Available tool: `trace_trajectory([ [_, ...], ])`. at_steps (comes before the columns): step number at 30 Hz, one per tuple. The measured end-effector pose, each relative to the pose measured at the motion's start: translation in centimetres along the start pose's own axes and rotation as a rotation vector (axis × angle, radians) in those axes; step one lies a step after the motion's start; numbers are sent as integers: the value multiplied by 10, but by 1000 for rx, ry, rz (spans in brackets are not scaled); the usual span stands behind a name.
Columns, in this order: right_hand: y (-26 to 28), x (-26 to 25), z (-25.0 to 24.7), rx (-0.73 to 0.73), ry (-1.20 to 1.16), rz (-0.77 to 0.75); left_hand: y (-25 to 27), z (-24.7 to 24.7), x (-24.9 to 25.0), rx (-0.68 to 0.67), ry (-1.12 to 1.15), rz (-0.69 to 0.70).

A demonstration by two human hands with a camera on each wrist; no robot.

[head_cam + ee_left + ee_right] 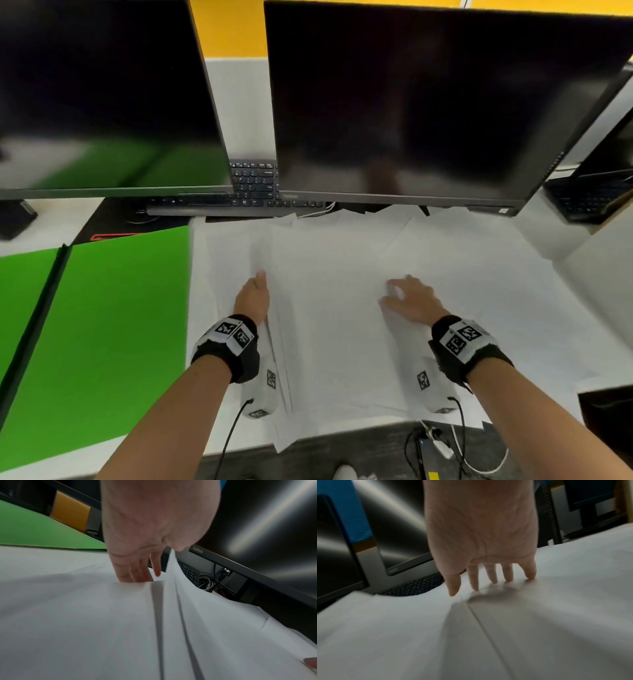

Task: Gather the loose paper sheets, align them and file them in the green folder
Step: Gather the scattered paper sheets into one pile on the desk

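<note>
Many sheets: loose paper sheets (335, 308) spread overlapping across the middle of the tabletop (596, 274), from the near edge to just under the monitors; some near corners hanging past the near edge.
Green folder: green folder (113, 325) lying open and flat at the left, its right edge just beside the left edge of the papers, dark spine running diagonally near its left side.
Left hand: left hand (252, 297) set edge-on at the left part of the paper spread; in the left wrist view fingers (135, 573) pointing down onto the papers, one sheet edge raised between thumb and fingers; whether pinched or merely leaning there, cannot tell.
Left grip: fingers fairly straight, not curled shut; hold on the raised sheet unclear.
Right hand: right hand (409, 301) palm down on the papers, right of centre, well apart from the left hand.
Right grip: open, fingers (507, 573) spread and straight, tips pressing on the top sheet, paper puckered just beside them; image blurred.
Monitors: two dark monitors (404, 102) standing at the far side, screens off.
Keyboard: black keyboard (253, 185) seen between and below the monitors, beyond the far edge of the papers.
Laptop: dark laptop (592, 195) at the far right.
Wrists: black bands with printed square markers on both wrists, cables trailing toward the near edge.
</note>
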State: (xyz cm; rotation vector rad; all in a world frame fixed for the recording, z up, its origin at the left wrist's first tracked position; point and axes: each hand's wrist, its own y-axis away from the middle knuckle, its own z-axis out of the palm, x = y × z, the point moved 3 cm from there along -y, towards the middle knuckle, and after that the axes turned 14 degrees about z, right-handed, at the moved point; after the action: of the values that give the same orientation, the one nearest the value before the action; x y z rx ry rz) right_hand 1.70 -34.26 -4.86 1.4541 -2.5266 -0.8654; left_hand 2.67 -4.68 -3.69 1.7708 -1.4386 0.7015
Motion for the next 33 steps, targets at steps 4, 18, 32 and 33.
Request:
trace_trajectory([
  [4,-14,31,-21,207,-189,320,5,0,-10,10,38,34],
  [18,-49,84,-36,245,-526,615,-3,-3,-8,54,99,-28],
  [32,-59,38,-20,74,-586,108,-5,-8,-14,-101,89,-72],
  [33,-58,33,-17,57,-572,103,-5,-7,-12,-113,85,-91],
])
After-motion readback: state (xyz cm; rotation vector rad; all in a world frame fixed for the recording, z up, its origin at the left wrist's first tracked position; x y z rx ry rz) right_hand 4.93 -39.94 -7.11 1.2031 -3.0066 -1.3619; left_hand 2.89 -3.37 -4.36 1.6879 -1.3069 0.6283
